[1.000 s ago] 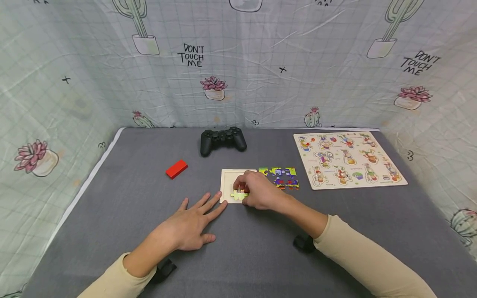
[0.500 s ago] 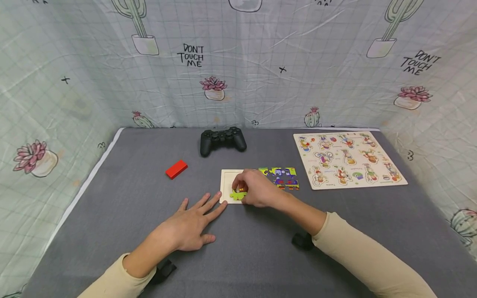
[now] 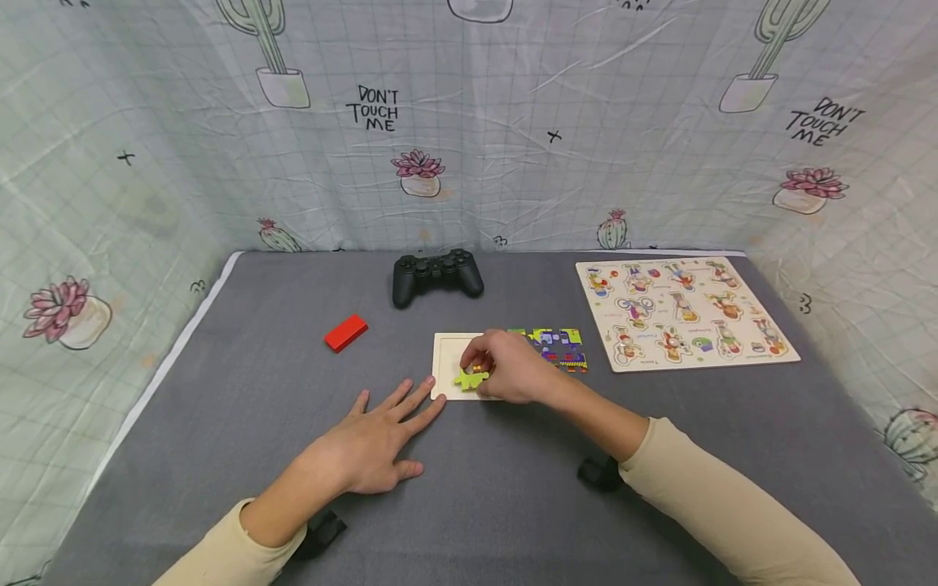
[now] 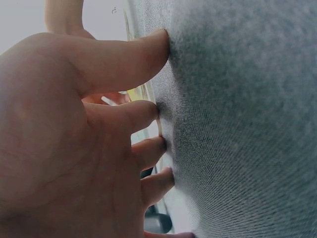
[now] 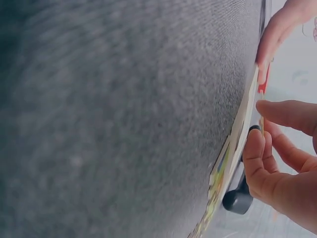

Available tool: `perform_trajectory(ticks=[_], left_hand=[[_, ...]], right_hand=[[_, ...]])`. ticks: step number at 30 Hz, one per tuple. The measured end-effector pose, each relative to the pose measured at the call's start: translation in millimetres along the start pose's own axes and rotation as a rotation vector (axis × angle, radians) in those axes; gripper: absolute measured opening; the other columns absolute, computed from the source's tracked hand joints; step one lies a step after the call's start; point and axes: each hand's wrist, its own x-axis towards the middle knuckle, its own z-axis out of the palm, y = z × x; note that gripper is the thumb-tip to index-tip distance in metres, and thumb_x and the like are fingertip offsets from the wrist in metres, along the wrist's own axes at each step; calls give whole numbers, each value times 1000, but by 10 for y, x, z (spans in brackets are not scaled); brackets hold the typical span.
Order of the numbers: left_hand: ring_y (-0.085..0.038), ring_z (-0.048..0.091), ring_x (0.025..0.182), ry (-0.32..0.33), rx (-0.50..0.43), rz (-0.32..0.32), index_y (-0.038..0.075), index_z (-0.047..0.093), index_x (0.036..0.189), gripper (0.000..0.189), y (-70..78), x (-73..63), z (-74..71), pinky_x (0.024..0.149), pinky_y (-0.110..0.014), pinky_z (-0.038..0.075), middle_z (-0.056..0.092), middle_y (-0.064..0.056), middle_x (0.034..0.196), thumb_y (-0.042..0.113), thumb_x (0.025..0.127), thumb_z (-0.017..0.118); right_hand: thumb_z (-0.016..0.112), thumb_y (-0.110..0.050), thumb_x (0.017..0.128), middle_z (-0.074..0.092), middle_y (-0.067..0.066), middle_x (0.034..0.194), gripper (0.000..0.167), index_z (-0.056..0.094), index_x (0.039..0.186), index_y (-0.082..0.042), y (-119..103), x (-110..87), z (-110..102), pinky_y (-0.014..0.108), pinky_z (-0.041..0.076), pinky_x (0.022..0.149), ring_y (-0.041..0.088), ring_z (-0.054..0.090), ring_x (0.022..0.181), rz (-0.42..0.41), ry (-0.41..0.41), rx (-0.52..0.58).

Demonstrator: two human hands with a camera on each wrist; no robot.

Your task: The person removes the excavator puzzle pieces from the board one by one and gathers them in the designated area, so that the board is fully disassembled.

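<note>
My right hand (image 3: 513, 368) pinches a yellow-green jigsaw piece (image 3: 469, 380) between thumb and fingers, over a small pale wooden puzzle tray (image 3: 448, 358) with a raised border. In the right wrist view the jigsaw piece shows edge-on as a thin sliver (image 5: 262, 119) at the fingertips. My left hand (image 3: 381, 443) lies with its fingers spread on the grey cloth, two fingertips right at the tray's left edge. Just right of the tray lie several colourful jigsaw pieces (image 3: 570, 337), some partly hidden behind my right hand.
A black game controller (image 3: 437, 277) lies behind the tray, and a red block (image 3: 346, 333) back left. At the right is a large picture board (image 3: 685, 313) with cartoon figures. A patterned cloth (image 3: 506, 187) hangs behind the grey tabletop (image 3: 498, 505).
The jigsaw piece in my right hand has been tilted and turned slightly over the tray, its glare giving way to yellow-green. My left hand has stayed in place.
</note>
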Motion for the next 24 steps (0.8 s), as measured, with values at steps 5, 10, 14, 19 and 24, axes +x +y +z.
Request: perform_trajectory(ticks=[5, 10, 14, 19, 24], left_hand=[[-30, 12, 163, 0, -3, -1, 30, 24, 167, 85, 1, -3, 3, 120, -76, 18, 5, 5, 177, 44, 98, 71], [-30, 12, 163, 1, -4, 4, 30, 24, 167, 85, -2, -3, 9, 120, -76, 17, 5, 5, 177, 44, 98, 70], [-29, 12, 163, -2, -9, 4, 30, 23, 168, 85, -5, -2, 8, 120, -76, 17, 4, 5, 177, 45, 98, 70], [-30, 11, 163, -2, -8, 7, 30, 23, 168, 86, -7, -7, 5, 120, -76, 17, 4, 5, 177, 45, 98, 70], [-30, 12, 163, 0, -9, 9, 30, 23, 168, 86, 2, -6, 2, 120, -77, 17, 4, 5, 177, 45, 98, 71]], right_hand=[[85, 4, 76, 68, 4, 90, 30, 77, 101, -9, 36, -47, -35, 25, 51, 72, 14, 60, 81, 26, 11, 33], [85, 5, 74, 69, 4, 90, 31, 77, 101, -9, 74, -110, -79, 25, 51, 71, 17, 62, 82, 45, 24, 70], [86, 6, 74, 70, 5, 90, 32, 77, 101, -7, 116, -173, -124, 25, 53, 72, 19, 63, 84, 41, 43, 82], [87, 5, 74, 69, 6, 89, 31, 77, 101, -6, 180, -235, -159, 25, 54, 71, 20, 63, 83, 45, 61, 94], [87, 3, 75, 67, 6, 87, 29, 76, 100, -7, 247, -290, -185, 25, 52, 70, 18, 61, 81, 51, 69, 95]])
